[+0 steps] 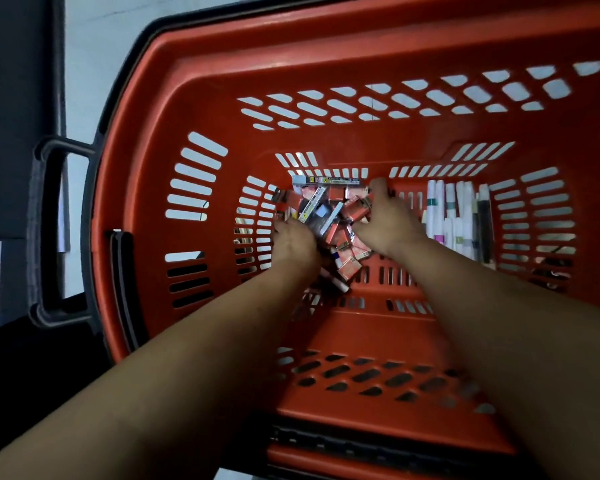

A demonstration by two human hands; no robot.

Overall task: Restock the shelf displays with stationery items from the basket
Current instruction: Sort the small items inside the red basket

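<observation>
Stationery boxes (329, 216), small, red and white, lie heaped on the bottom of an orange slotted basket (222, 50) over pale floor (90, 39), white pens (454, 216) beside them. Right hand (390, 221) curls round some boxes; left hand (295, 242) lies among them, fingers hidden.

Basket (361, 334) near floor free; box pile (329, 216), pens (458, 216) crowd far end.
</observation>
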